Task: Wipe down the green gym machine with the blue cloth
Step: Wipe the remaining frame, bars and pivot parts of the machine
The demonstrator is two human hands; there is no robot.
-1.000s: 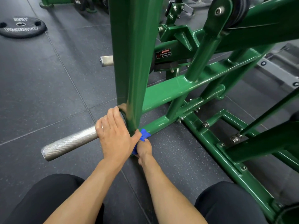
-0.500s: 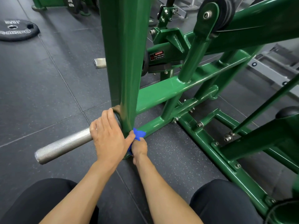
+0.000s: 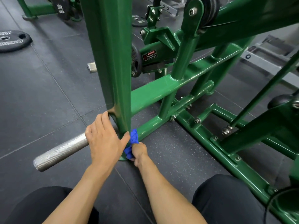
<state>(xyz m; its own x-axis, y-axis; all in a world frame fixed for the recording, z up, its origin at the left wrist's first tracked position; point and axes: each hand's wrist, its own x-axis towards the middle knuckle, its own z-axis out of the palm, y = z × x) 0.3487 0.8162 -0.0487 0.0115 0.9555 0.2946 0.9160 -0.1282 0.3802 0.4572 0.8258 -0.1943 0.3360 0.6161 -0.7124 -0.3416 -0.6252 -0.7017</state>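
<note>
The right grip [image 3: 139, 151], a bare hand, is clenched round a crumpled blue cloth [image 3: 134, 138] and presses it against the foot of the broad upright post [image 3: 113, 62] of the glossy green steel gym machine [image 3: 186, 84]. The cloth sits at 5 o'clock of the post's base, in the corner where a low green floor rail [image 3: 150, 125] runs off toward 2 o'clock. One bunch of it bulges above the fist and another shows below, by the knuckles.

The left grip [image 3: 105, 141], also bare, lies over the inner end of a knurled silver steel bar [image 3: 59, 152] that juts from the post toward 8 o'clock. Its fingers curve over the top of the bar, close against the post. Its thumb reaches across to the post's near edge, just beside the cloth.

Both forearms come in from 6 o'clock, between two knees in black trousers [image 3: 226, 199]. The floor is dark speckled rubber tiling [image 3: 169, 159]. At 10 o'clock a black weight plate [image 3: 11, 40] lies flat on it, well apart from the hands. A short silver stub [image 3: 91, 67] pokes out at the post's 9 o'clock edge, higher up. A red and black warning label [image 3: 149, 55] sits on a green bracket at 1 o'clock of the cloth, and a black pulley wheel [image 3: 209, 10] is at the top of the view.
</note>
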